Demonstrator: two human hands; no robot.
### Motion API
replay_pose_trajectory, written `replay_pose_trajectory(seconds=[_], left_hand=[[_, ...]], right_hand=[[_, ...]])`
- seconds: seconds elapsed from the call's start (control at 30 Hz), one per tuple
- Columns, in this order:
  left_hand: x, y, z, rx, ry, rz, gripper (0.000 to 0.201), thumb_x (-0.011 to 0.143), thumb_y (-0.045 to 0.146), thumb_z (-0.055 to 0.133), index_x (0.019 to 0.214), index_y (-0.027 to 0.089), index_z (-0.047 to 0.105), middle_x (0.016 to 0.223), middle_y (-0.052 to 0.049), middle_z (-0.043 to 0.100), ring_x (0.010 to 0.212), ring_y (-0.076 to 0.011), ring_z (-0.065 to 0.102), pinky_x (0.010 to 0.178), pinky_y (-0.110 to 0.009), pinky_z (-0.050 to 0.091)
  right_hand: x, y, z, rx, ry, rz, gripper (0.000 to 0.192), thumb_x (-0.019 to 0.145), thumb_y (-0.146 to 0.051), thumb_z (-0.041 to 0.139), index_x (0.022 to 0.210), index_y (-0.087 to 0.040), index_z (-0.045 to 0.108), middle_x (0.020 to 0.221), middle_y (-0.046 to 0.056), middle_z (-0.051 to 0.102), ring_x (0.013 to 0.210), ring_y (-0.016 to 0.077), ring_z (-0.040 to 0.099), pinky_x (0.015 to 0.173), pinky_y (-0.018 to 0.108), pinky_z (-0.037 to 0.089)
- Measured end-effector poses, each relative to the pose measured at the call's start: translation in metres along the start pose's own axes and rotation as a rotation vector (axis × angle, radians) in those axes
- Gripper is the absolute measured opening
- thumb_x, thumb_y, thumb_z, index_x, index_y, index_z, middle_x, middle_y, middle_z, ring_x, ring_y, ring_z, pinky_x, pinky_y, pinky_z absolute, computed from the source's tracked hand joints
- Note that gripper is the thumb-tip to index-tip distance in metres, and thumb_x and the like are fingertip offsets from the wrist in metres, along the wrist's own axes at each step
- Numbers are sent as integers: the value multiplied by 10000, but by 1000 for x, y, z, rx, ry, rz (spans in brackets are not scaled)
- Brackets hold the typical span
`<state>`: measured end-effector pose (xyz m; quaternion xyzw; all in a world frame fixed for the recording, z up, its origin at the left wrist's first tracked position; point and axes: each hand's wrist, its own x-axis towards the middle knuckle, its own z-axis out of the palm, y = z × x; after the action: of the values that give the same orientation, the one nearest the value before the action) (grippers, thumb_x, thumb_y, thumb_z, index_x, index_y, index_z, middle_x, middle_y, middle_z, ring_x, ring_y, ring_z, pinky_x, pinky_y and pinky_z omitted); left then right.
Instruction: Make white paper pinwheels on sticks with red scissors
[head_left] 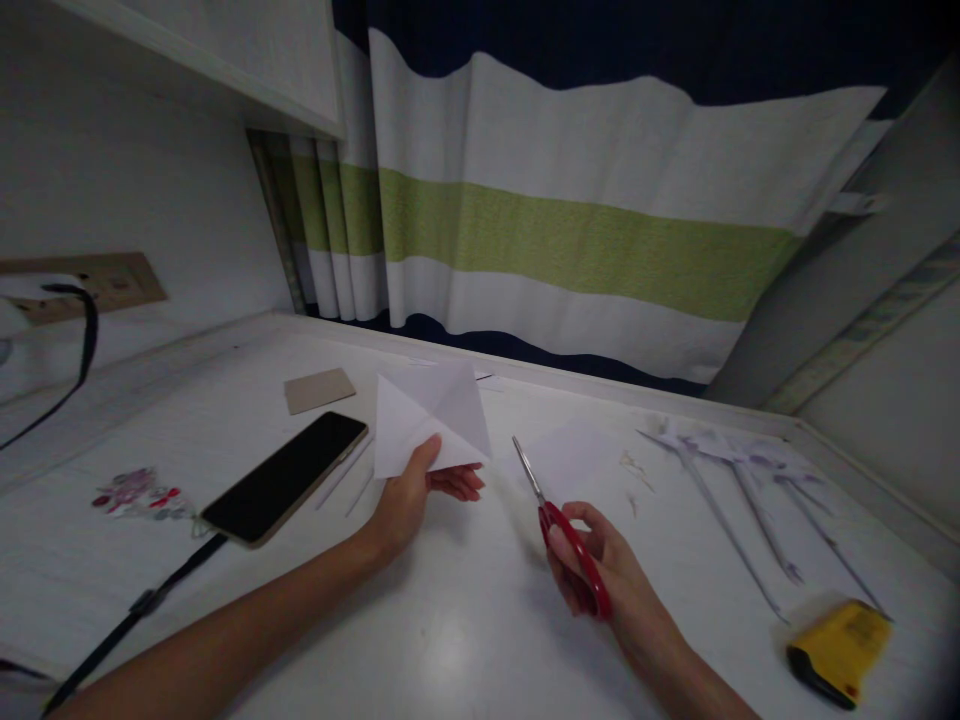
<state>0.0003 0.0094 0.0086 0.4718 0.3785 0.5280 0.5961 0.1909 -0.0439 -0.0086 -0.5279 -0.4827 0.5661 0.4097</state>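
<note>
Between the thumb and fingers of my left hand (420,490) is a square sheet of white paper (431,410), marked with diagonal creases and raised above the desk. My right hand (592,560) is closed around the red handles of a pair of scissors (566,550). Their blades look closed and point up and to the left, apart from the held sheet. Behind the scissors, another white paper sheet (574,450) lies flat on the desk.
To the left lie a black phone (289,478) with a strap and charms (142,493), and a beige card (319,390). On the right are several paper-topped sticks (739,520), small scraps (632,465) and a yellow-and-black tool (841,650). A striped curtain (570,230) hangs behind the desk.
</note>
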Motion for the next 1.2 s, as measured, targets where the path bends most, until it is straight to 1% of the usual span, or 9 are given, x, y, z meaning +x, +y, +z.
replay_pose_trajectory(seconds=[0.13, 0.23, 0.37, 0.47, 0.57, 0.7, 0.83, 1.0, 1.2], left_hand=[[-1, 2, 1, 9, 19, 3, 400, 801, 341, 357, 684, 70, 625, 555, -64, 634, 510, -175, 591, 561, -289, 461], [-2, 1, 1, 22, 16, -4, 387, 799, 321, 358, 658, 73, 620, 534, -63, 630, 499, -176, 589, 560, -294, 462], [-2, -1, 0, 29, -2, 3, 369, 793, 299, 353, 637, 85, 609, 535, -61, 634, 498, -178, 589, 557, -301, 463], [-2, -1, -1, 30, -9, 17, 358, 784, 292, 354, 624, 89, 602, 538, -62, 635, 503, -185, 593, 560, -311, 465], [-2, 0, -1, 32, 2, 34, 339, 773, 282, 362, 623, 90, 598, 537, -60, 636, 504, -188, 592, 555, -313, 465], [-1, 1, -1, 41, 27, 46, 330, 769, 272, 364, 621, 87, 594, 544, -65, 638, 513, -192, 592, 564, -319, 470], [-2, 2, -1, 52, 41, 55, 321, 766, 270, 360, 642, 86, 592, 548, -66, 639, 519, -197, 593, 575, -331, 476], [-4, 1, -2, 93, 23, 57, 338, 765, 286, 358, 633, 88, 599, 565, -77, 648, 539, -205, 600, 588, -337, 479], [-8, 1, 2, 172, -5, 46, 386, 780, 296, 344, 585, 103, 616, 547, -60, 650, 535, -192, 604, 619, -316, 475]], right_hand=[[1, 1, 0, 20, -72, 46, 438, 656, -595, 541, 686, -170, 440, 423, -48, 499, 291, 52, 369, 304, 168, 221], [-3, -2, 4, 18, -118, 53, 414, 703, -551, 529, 633, -146, 481, 429, -43, 482, 300, 38, 333, 310, 171, 200], [-7, -5, 9, 21, -104, 20, 413, 692, -558, 539, 721, -150, 489, 431, -76, 408, 318, 42, 278, 317, 180, 159], [-10, -6, 8, 90, -115, -67, 420, 740, -580, 454, 766, -162, 470, 477, -68, 381, 379, 64, 289, 366, 197, 204], [-14, -8, 6, 129, -204, -120, 387, 762, -554, 447, 783, -168, 452, 533, -57, 367, 443, 81, 300, 426, 217, 249], [-21, -12, 6, 78, -322, -107, 378, 736, -544, 503, 794, -176, 439, 555, -59, 350, 475, 86, 294, 450, 224, 250], [-20, -10, 7, 42, -310, -87, 385, 729, -560, 499, 772, -182, 438, 555, -62, 352, 462, 79, 298, 435, 218, 246], [-14, -5, 8, 34, -298, -85, 427, 688, -601, 510, 752, -186, 432, 484, -88, 325, 394, 63, 250, 384, 208, 201], [-17, -10, 9, 0, -315, -75, 424, 672, -589, 541, 718, -186, 418, 521, -81, 344, 408, 53, 251, 373, 198, 191]])
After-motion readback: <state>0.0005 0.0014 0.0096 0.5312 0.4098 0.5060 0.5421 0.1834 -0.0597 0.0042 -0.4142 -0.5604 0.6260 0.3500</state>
